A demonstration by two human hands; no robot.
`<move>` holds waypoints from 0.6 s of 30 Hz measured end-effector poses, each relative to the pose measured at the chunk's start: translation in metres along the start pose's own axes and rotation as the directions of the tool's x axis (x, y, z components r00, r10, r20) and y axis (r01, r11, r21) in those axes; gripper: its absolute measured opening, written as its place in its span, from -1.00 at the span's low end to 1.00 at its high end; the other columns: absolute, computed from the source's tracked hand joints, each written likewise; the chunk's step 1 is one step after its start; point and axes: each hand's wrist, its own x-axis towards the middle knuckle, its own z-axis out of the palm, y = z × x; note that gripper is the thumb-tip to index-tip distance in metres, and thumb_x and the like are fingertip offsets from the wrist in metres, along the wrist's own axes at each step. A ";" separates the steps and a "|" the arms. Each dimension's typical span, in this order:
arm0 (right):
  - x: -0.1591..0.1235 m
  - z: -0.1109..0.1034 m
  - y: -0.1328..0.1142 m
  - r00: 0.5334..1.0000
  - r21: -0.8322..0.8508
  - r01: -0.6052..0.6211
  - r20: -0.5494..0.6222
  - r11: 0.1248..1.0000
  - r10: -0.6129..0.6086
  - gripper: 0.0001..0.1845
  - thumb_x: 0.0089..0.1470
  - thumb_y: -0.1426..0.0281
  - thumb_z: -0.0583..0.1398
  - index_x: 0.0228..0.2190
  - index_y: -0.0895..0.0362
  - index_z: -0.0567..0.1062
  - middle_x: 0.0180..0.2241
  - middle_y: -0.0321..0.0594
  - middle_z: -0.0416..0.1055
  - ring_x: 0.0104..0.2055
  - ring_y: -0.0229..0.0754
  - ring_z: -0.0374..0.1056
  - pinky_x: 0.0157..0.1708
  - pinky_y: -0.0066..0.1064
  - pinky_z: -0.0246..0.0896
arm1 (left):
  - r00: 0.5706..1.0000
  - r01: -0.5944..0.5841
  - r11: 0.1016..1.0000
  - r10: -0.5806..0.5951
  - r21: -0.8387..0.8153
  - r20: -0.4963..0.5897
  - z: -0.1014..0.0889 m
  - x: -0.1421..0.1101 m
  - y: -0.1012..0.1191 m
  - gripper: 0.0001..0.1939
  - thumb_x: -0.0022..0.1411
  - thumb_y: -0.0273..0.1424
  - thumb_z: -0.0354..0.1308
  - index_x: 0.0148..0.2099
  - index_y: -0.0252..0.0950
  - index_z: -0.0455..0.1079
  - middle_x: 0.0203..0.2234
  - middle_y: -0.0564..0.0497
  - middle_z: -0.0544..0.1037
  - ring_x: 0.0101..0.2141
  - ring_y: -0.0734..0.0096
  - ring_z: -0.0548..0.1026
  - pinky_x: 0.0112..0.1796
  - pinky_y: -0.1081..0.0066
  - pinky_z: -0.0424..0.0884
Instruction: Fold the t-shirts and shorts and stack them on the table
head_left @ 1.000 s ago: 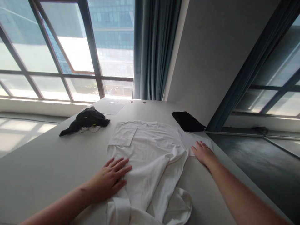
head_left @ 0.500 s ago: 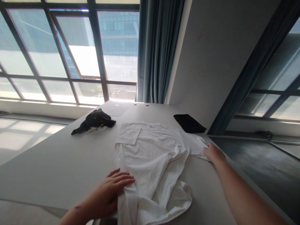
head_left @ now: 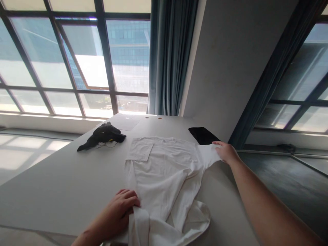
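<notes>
A white T-shirt [head_left: 164,174] lies on the table, its left sleeve folded inward over the body and its lower part rumpled toward me. My right hand [head_left: 227,152] grips the end of the right sleeve, drawing it out to the side and slightly up. At the shirt's lower left edge, my left hand [head_left: 121,208] has its fingers curled onto the fabric; the fingertips are partly hidden. The hem bunches in loose folds at the near table edge.
On the white table [head_left: 64,191], a crumpled black cloth item [head_left: 104,136] lies to the left. A folded black cloth [head_left: 203,135] sits at the far right, just beyond my right hand. A pale sheet [head_left: 125,121] lies at the back, near the curtain [head_left: 171,61].
My right hand has moved up and slightly left with the sleeve end, pulling it nearer the folded black cloth. My left hand's fingers have gone from spread to curled at the shirt's edge.
</notes>
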 end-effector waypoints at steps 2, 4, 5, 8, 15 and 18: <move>0.005 -0.007 -0.034 0.990 -0.086 0.136 0.050 0.987 -0.132 -0.38 0.16 0.45 0.03 0.21 0.24 0.51 0.03 0.10 0.57 -0.04 0.13 0.53 0.06 -0.15 0.37 | 1.000 0.001 1.000 -0.001 0.006 -0.006 0.000 0.000 0.000 -0.61 -0.01 -0.59 0.02 -0.17 -0.16 0.48 -0.15 -0.02 0.59 -0.08 0.23 0.50 0.19 0.20 0.24; 0.005 -0.004 -0.072 0.971 -0.112 0.237 0.068 0.965 -0.230 -0.39 0.22 0.49 -0.02 0.23 0.21 0.48 0.25 0.01 0.42 0.20 0.12 0.39 0.24 -0.17 0.22 | 1.000 0.003 1.000 -0.003 0.002 -0.004 0.000 0.000 0.000 -0.60 -0.02 -0.59 0.01 -0.17 -0.15 0.47 -0.15 0.00 0.59 -0.09 0.23 0.50 0.19 0.20 0.24; 0.002 0.002 -0.091 0.954 -0.118 0.292 0.110 0.949 -0.279 -0.40 0.26 0.49 -0.04 0.25 0.21 0.45 0.30 -0.01 0.36 0.27 0.08 0.33 0.28 -0.19 0.17 | 1.000 0.003 1.000 -0.003 0.000 -0.001 0.000 0.001 0.000 -0.61 -0.02 -0.59 0.01 -0.17 -0.15 0.47 -0.16 0.00 0.59 -0.09 0.23 0.50 0.19 0.20 0.24; -0.015 0.035 -0.137 0.906 -0.118 0.382 0.244 0.917 -0.346 -0.44 0.31 0.40 0.03 0.27 0.09 0.44 0.32 -0.06 0.33 0.28 0.05 0.33 0.27 -0.21 0.17 | 1.000 0.001 1.000 -0.001 -0.008 0.009 -0.001 0.001 0.002 -0.62 0.00 -0.58 0.01 -0.17 -0.15 0.46 -0.15 -0.01 0.59 -0.08 0.22 0.51 0.18 0.20 0.24; -0.072 0.113 -0.153 0.825 -0.142 0.416 0.475 0.898 -0.307 -0.26 0.39 0.01 0.01 0.46 0.01 0.14 0.46 0.02 0.04 0.46 0.23 0.04 0.38 0.11 -0.07 | 0.999 0.025 1.000 -0.025 0.016 0.021 -0.001 0.000 0.000 -0.60 -0.03 -0.57 0.02 -0.15 -0.15 0.46 -0.11 -0.04 0.59 -0.05 0.19 0.50 0.21 0.16 0.23; -0.075 0.123 -0.138 0.814 -0.143 0.426 0.492 0.894 -0.309 -0.31 0.46 0.04 -0.12 0.48 -0.04 0.04 0.53 -0.08 -0.23 0.54 0.16 -0.23 0.44 0.14 -0.33 | 0.999 0.018 0.999 -0.020 0.037 0.033 -0.001 0.001 -0.002 -0.61 0.00 -0.57 0.04 -0.14 -0.15 0.47 -0.11 -0.05 0.58 -0.05 0.18 0.50 0.21 0.16 0.25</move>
